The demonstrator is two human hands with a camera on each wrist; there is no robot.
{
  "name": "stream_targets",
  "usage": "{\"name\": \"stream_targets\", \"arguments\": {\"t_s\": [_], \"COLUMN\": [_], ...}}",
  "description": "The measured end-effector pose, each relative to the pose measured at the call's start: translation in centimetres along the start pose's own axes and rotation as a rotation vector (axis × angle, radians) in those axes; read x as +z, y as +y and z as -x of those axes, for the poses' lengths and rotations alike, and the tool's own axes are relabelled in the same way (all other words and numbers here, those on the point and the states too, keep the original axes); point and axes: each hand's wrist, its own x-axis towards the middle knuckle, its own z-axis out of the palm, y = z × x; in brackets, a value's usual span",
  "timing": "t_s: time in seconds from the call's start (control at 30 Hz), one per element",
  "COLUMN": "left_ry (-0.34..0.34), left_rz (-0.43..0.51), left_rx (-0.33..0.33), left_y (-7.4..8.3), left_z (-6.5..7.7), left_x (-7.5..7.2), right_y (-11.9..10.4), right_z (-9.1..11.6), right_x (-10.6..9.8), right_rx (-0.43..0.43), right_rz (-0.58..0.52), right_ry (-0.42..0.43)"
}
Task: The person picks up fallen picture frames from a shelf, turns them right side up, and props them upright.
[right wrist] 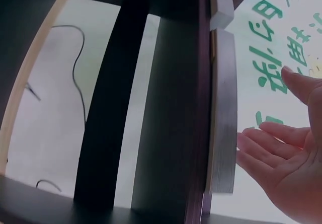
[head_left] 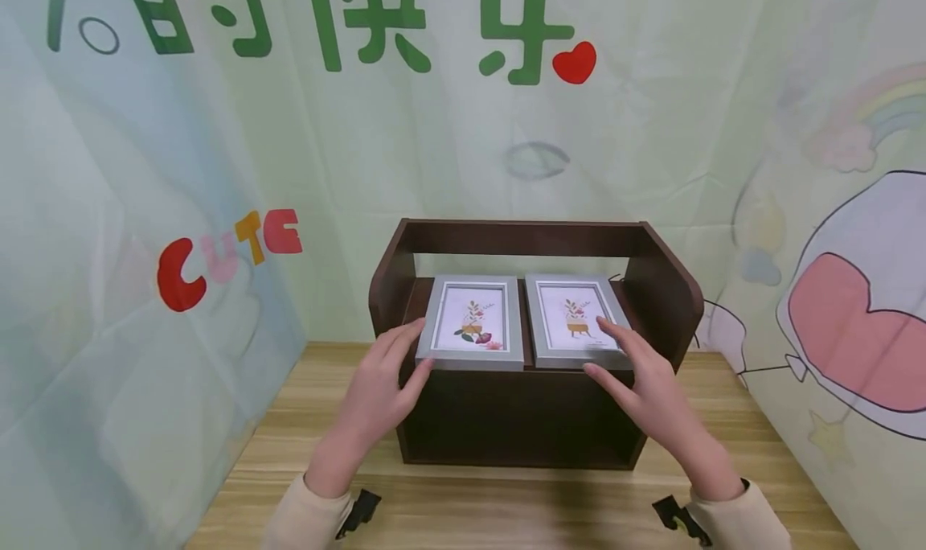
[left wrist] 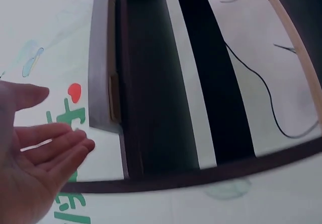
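Note:
Two grey picture frames with plant prints lie face up side by side on the shelf of a dark brown wooden rack (head_left: 521,417). My left hand (head_left: 376,389) is at the near left corner of the left picture frame (head_left: 472,313), thumb and fingers spread and loosely bent. At the near right corner of the right picture frame (head_left: 567,313) is my right hand (head_left: 647,381), its index finger reaching over the frame's face. In the left wrist view, a gap shows between the fingers (left wrist: 55,148) and the frame's edge (left wrist: 100,63). The right wrist view has the fingertips right beside the frame's side (right wrist: 224,113).
The rack has raised side panels (head_left: 665,293) and a back rail (head_left: 521,238). It stands on a wood-grain table (head_left: 289,437). Printed cloth (head_left: 405,164) hangs behind and on both sides. A thin dark cable (left wrist: 266,88) shows beyond the rack in the wrist views.

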Motion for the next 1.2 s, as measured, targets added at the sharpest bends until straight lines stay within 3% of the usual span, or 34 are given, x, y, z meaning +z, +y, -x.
{"name": "stream_targets", "arguments": {"t_s": [0.27, 0.4, 0.53, 0.67, 0.9, 1.2], "left_ry": [0.013, 0.013, -0.002, -0.054, -0.129, -0.196], "left_rz": [0.064, 0.082, 0.098, 0.121, 0.132, 0.125], "left_rx": [-0.114, -0.13, -0.178, -0.27, -0.402, -0.531], "left_y": [0.9, 0.8, 0.8, 0.9, 0.6, 0.4], "left_z": [-2.0, -2.9, -3.8, -4.7, -6.0, -6.9], "left_x": [0.7, 1.1, 1.3, 1.5, 2.3, 2.9], "right_y": [-1.0, -1.8, -2.8, -3.5, -4.9, -6.4], "right_z": [-2.1, -3.1, -4.3, -5.5, -7.8, -10.2], "right_x": [1.2, 1.8, 2.4, 3.1, 4.2, 5.3], "right_rx": [-0.104, -0.094, -0.041, 0.024, 0.2, 0.303], "right_rz": [-0.115, -0.151, -0.191, -0.2, -0.21, -0.07], "right_ry": [0.006, -0.019, -0.053, -0.083, -0.21, -0.357]}}
